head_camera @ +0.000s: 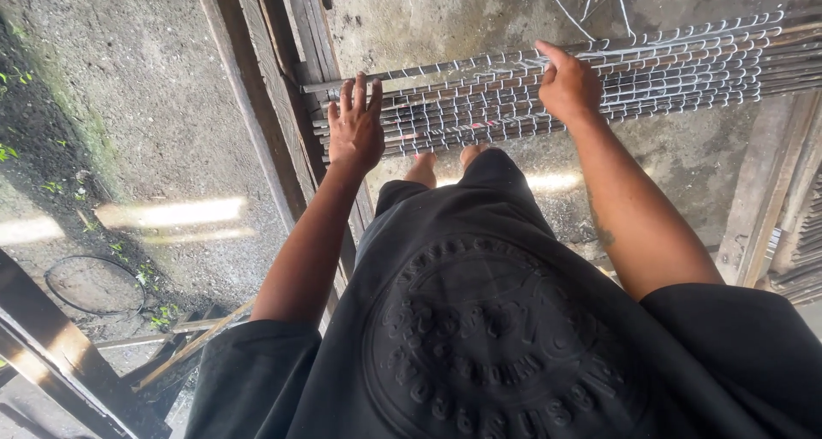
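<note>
A long cage of steel bars (668, 71) tied with several thin wire loops lies across wooden supports in front of me. My left hand (356, 129) rests flat on its left end, fingers spread and pointing away. My right hand (567, 85) is further right on top of the bars, fingers curled over them, though whether it grips a bar or a wire loop is hidden. My bare feet (445, 163) show below the bars, on the concrete floor.
Wooden planks (274, 88) run from the top down the middle-left under the cage's end. A wire ring (94, 283) lies on the ground at the left. More timber and bars sit at the right edge (792, 234). Loose wires (591, 2) trail at the top.
</note>
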